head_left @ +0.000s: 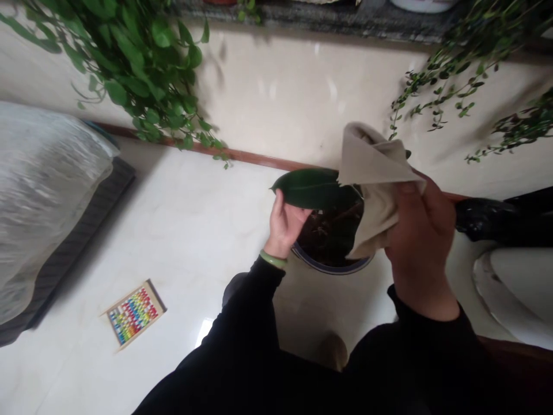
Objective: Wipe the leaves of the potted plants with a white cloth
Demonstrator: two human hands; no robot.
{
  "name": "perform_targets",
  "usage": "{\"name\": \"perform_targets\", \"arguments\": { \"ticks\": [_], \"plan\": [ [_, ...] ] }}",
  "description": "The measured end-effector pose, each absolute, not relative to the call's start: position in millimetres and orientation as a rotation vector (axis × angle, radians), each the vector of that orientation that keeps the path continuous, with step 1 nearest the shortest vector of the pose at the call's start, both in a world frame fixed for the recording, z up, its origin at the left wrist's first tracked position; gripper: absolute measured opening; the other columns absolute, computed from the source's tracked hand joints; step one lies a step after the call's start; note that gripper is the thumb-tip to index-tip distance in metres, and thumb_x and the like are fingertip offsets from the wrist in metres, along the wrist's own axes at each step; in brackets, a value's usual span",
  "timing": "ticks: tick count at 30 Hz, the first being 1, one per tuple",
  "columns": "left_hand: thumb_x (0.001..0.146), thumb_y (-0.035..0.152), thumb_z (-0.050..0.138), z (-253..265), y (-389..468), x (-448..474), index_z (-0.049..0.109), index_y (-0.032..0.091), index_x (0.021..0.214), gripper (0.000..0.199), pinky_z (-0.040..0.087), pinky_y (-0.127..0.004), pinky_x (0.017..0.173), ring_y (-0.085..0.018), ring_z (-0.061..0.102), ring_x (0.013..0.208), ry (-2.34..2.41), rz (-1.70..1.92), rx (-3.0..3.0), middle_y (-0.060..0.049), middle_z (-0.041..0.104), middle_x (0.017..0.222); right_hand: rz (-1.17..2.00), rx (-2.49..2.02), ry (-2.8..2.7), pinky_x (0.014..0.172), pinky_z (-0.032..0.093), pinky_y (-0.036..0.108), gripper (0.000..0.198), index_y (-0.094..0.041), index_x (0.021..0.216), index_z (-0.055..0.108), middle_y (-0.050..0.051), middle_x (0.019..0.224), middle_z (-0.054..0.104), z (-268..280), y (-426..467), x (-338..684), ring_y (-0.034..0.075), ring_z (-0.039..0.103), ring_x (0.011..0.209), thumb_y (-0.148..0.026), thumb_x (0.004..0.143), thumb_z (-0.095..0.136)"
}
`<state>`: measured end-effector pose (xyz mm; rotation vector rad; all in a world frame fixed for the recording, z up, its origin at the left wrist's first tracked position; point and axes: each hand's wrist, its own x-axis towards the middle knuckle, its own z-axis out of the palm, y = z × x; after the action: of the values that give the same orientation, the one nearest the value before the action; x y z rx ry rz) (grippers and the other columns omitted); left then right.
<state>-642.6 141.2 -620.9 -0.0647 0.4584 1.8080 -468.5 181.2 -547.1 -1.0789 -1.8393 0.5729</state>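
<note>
A broad dark green leaf [309, 187] stretches sideways above a round plant pot [332, 268] with a dark rim and soil inside. My left hand [286, 223], with a pale green bangle at the wrist, supports the leaf near its tip, thumb on top and fingers underneath. In my right hand [425, 230] is a beige cloth [375, 173], bunched and folded, with loose corners hanging down. The cloth covers the right end of the leaf; whether it touches the leaf there I cannot tell.
Trailing plants [142, 63] hang from a dark stone ledge [302, 14]. A plastic-covered piece of furniture [47, 196] stands left. A colourful bead abacus [135, 314] lies on the white floor. At right are a black plastic bag [488, 219] and a white rounded object [514, 288].
</note>
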Motion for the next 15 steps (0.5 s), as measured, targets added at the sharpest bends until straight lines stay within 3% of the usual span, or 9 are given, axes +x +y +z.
{"name": "perform_targets", "arguments": {
  "ticks": [3, 7, 12, 15],
  "plan": [
    [0.119, 0.051, 0.038, -623, 145, -644, 0.06, 0.025, 0.162, 0.055, 0.047, -0.047, 0.133, -0.027, 0.052, 0.163, 0.441, 1.784, -0.087, -0.008, 0.071, 0.156, 0.494, -0.894, -2.191, 0.134, 0.046, 0.058, 0.051, -0.022, 0.157, 0.064, 0.015, 0.17, 0.058, -572, 205, -472, 0.033, 0.055, 0.16, -0.045, 0.117, 0.044],
    [0.12, 0.052, 0.031, -625, 153, -646, 0.061, 0.021, 0.159, 0.059, 0.046, -0.042, 0.133, -0.024, 0.052, 0.163, 0.459, 1.789, -0.073, -0.009, 0.067, 0.161, 0.265, -0.963, -2.481, 0.135, 0.037, 0.07, 0.055, -0.018, 0.156, 0.061, 0.02, 0.181, 0.039, -612, 217, -493, 0.042, 0.038, 0.169, -0.048, 0.111, 0.053],
    [0.121, 0.052, 0.025, -623, 155, -645, 0.062, 0.017, 0.158, 0.062, 0.048, -0.048, 0.132, -0.027, 0.05, 0.164, 0.465, 1.811, -0.026, -0.009, 0.061, 0.167, 0.247, -1.042, -2.459, 0.137, 0.034, 0.068, 0.05, -0.016, 0.156, 0.062, 0.021, 0.18, 0.042, -621, 213, -536, 0.039, 0.04, 0.168, -0.023, 0.111, 0.042],
    [0.121, 0.053, 0.026, -623, 154, -643, 0.061, 0.023, 0.16, 0.06, 0.049, -0.048, 0.131, -0.027, 0.049, 0.165, 0.502, 1.832, -0.087, -0.005, 0.061, 0.168, 0.317, -1.097, -2.476, 0.14, 0.034, 0.059, 0.051, -0.01, 0.157, 0.062, 0.021, 0.178, 0.046, -618, 205, -570, 0.035, 0.041, 0.168, -0.016, 0.111, 0.04]
  ]
}}
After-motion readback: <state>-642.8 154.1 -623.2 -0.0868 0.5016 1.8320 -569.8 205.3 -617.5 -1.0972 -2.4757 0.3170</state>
